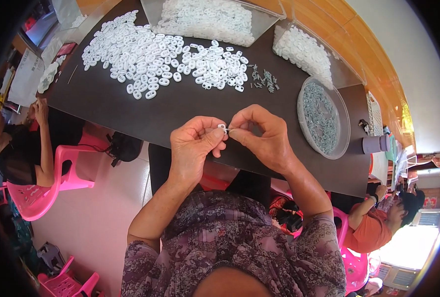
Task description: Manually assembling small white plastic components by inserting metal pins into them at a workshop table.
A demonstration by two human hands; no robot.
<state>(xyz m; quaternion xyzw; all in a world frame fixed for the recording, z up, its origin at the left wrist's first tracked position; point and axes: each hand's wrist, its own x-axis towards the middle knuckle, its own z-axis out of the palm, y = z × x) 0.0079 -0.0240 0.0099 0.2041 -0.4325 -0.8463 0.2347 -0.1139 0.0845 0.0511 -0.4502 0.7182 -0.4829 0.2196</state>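
My left hand (196,143) pinches a small white oval plastic piece (222,126) between thumb and fingers, just above the near edge of the dark table. From the other side, the thumb and index finger of my right hand (265,137) close on a thin, small screw (228,129) that meets the piece. How deep the screw sits in it is too small to tell. Straight ahead lie a small heap of white two-holed oval pieces (220,67) and a little scatter of grey screws (265,79).
A larger white heap (140,54) spreads at the far left. Clear bins of white pieces (200,22) (304,49) stand at the back. A round tub (346,123) of screws and a lilac cup (376,144) are at right. People sit on both sides, with pink chairs (61,163).
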